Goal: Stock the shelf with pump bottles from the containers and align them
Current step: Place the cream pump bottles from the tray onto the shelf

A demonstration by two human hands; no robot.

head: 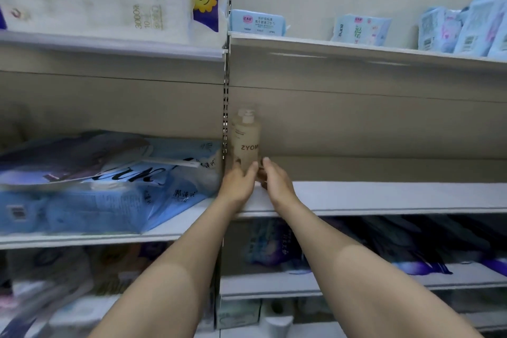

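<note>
Both arms reach over the shelf's (384, 197) front edge. The left hand (238, 182) curls its fingers round the base of the pump bottle (245, 140); the right hand (275, 181) touches beside it — fingers together, grip unclear. Bottle stands upright at the shelf's back-left corner. Best seated flat, label forward — squared against the upright.

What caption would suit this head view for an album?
Both hands, left hand and right hand, steady one upright pump bottle at the left end of a bare shelf.
</note>
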